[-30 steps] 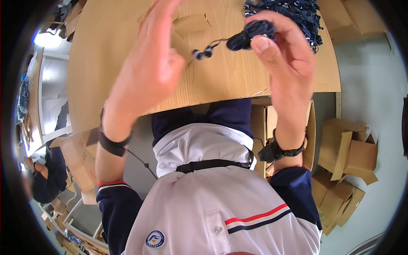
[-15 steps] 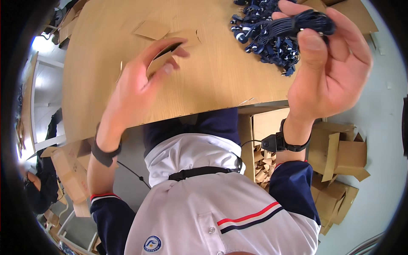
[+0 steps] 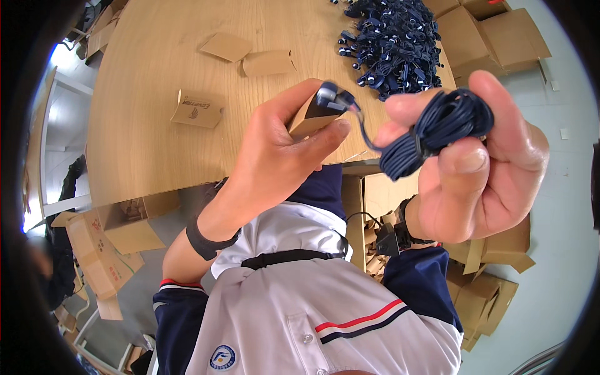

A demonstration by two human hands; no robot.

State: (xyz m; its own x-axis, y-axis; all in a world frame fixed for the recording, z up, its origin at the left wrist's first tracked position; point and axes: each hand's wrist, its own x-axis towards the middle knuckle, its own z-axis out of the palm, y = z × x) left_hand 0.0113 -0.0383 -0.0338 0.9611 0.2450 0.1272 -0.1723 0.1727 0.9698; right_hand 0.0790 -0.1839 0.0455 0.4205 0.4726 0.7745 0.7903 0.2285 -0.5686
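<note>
Nearest to the camera, the person's white shirt with navy sleeves and a red-and-navy stripe fills the lower frame. Above it the right hand (image 3: 475,162) is clenched around a coiled dark blue cable (image 3: 434,131); thumb and fingers pinch the bundle, which is held in the air just off the near edge of the wooden table (image 3: 144,144). A short free length of the cable runs left from the coil to its plug end (image 3: 331,99). The plug end sits at the mouth of a small brown cardboard box (image 3: 309,115), which the left hand (image 3: 275,162) grasps, thumb along its lower side and fingers curled over the top. Whether the plug is already inside the box cannot be told. A dark band circles the left wrist; a watch with a black strap sits on the right.

Farther out on the table lie three more small cardboard boxes: one with a printed face (image 3: 197,109) to the left, and two flattened ones (image 3: 226,45) (image 3: 269,62) beyond it. At the far right of the table is a pile of coiled dark cables (image 3: 394,44). Off the table, larger cardboard cartons (image 3: 494,37) stand at upper right, and more folded cartons (image 3: 103,244) lie on the floor at left and at lower right.
</note>
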